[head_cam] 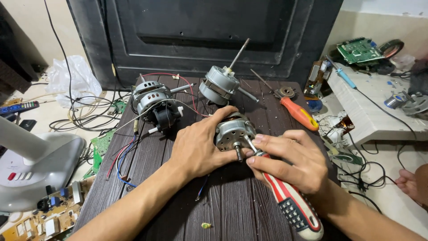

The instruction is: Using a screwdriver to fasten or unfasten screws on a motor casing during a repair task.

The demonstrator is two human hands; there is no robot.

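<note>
A silver fan motor (232, 130) lies on its side in the middle of a dark brown ribbed table (232, 201), its threaded shaft pointing toward me. My left hand (198, 147) wraps over the motor's left side and holds it down. My right hand (290, 158) grips a screwdriver with a red, white and blue patterned handle (292, 205); its metal tip rests against the motor's front face beside the shaft.
Two more motors sit further back: one with wires (154, 101) at left, one with a long shaft (219, 84) at centre. An orange-handled screwdriver (299, 113) lies at right. Circuit boards (360, 50), cables and a grey fan base (35, 165) surround the table. Another person's foot (412, 182) shows at right.
</note>
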